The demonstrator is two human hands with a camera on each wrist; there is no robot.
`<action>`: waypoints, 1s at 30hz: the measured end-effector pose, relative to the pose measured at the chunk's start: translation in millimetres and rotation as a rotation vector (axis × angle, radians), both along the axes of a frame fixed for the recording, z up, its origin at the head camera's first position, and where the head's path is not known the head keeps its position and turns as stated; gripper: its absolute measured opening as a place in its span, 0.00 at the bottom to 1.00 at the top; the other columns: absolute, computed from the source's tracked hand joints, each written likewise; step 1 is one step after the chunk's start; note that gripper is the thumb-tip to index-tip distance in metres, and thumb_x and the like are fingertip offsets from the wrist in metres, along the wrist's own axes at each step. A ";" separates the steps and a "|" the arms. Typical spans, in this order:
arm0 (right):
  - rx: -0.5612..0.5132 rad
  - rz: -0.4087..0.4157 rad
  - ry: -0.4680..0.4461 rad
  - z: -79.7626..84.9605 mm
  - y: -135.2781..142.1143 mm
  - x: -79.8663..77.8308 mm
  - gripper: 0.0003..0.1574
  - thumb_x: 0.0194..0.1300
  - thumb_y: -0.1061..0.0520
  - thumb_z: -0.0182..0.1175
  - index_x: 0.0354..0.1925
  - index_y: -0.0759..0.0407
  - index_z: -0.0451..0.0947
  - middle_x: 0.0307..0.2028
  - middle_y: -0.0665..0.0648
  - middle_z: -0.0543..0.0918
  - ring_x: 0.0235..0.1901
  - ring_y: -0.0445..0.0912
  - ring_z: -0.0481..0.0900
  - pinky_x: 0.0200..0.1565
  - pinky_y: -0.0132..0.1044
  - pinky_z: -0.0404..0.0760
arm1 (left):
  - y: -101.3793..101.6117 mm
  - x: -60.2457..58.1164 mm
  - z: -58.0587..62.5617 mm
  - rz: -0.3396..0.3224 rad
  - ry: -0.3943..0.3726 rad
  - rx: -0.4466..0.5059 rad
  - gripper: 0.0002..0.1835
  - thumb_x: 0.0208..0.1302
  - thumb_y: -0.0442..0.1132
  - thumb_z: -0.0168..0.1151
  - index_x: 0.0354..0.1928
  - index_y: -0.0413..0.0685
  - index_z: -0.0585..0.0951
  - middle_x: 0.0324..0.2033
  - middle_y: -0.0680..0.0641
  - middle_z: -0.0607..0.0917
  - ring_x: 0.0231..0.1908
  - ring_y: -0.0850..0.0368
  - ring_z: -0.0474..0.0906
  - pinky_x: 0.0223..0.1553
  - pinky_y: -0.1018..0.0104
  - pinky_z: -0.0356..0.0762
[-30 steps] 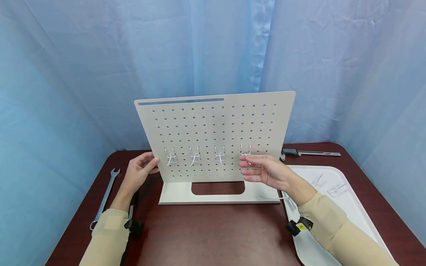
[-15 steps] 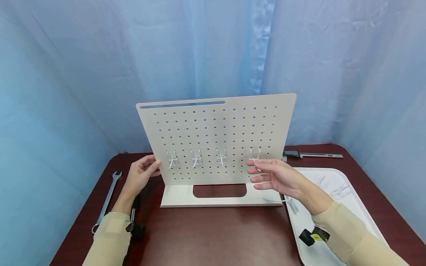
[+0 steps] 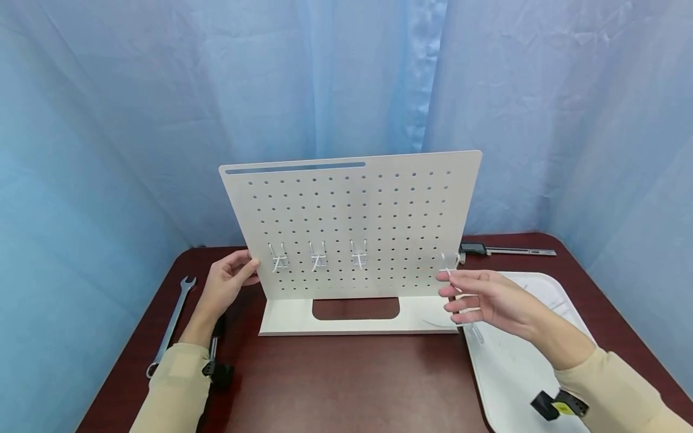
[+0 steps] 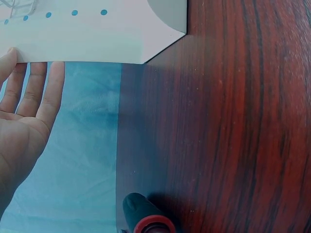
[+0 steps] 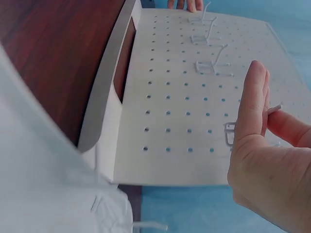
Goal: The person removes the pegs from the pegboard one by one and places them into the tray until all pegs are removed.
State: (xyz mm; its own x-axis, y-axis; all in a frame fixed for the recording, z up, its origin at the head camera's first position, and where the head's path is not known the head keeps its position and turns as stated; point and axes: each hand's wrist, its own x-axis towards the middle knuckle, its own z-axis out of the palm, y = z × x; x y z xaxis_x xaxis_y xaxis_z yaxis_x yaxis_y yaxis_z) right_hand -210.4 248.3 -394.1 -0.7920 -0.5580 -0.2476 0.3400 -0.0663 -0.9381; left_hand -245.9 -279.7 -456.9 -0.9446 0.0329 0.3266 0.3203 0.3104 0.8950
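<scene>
Right hand (image 3: 489, 297) pinches white hook (image 3: 448, 269) at the hand's 10 o'clock, prongs toward 12 (contact unclear), near pegboard (image 3: 373, 222)'s 4 o'clock edge; left hand (image 3: 227, 282) grips its 8 o'clock edge.

There is room to pass over the table (image 3: 346, 385) at the board's (image 3: 346, 213) six o'clock; three hooks (image 3: 359, 258) jut from its face, and the tray (image 3: 514, 373) lies at four.

Pegboard (image 3: 411, 210): white, perforated, stands toward the tabletop's far edge.
Mounted hooks (image 3: 318, 260): three, white, in row above pegboard's bottom edge.
Held hook (image 3: 447, 270): white, pinched near pegboard's right edge.
</scene>
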 end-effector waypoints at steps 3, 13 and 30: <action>0.001 0.011 -0.010 -6.0 17.8 6.5 0.18 0.82 0.55 0.47 0.61 0.53 0.78 0.47 0.56 0.84 0.42 0.48 0.87 0.50 0.48 0.87 | 0.0 0.7 0.0 0.001 0.004 -0.009 0.16 0.73 0.37 0.63 0.59 0.38 0.81 0.51 0.34 0.85 0.45 0.56 0.87 0.43 0.65 0.86; -0.076 0.041 -0.142 -50.4 78.9 31.8 0.23 0.84 0.58 0.40 0.59 0.48 0.82 0.52 0.56 0.84 0.46 0.48 0.87 0.54 0.48 0.84 | -0.1 0.3 1.2 -0.016 0.017 0.006 0.16 0.73 0.36 0.62 0.58 0.36 0.81 0.49 0.33 0.84 0.44 0.58 0.87 0.43 0.65 0.86; -0.130 0.105 -0.311 -75.8 120.4 47.1 0.27 0.85 0.57 0.35 0.61 0.54 0.80 0.55 0.58 0.84 0.49 0.49 0.86 0.56 0.47 0.83 | 0.3 -0.5 -0.3 -0.021 0.016 0.018 0.16 0.73 0.36 0.62 0.58 0.36 0.81 0.49 0.33 0.84 0.44 0.58 0.87 0.43 0.65 0.86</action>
State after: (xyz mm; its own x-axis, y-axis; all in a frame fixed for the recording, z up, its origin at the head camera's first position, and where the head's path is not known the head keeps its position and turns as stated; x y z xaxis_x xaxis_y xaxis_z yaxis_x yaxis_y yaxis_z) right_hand -163.3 368.6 -469.9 -0.6265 -0.6752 -0.3893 0.6194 -0.1281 -0.7746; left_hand -246.4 -279.4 -457.3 -0.9383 0.0469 0.3427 0.3412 0.2878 0.8949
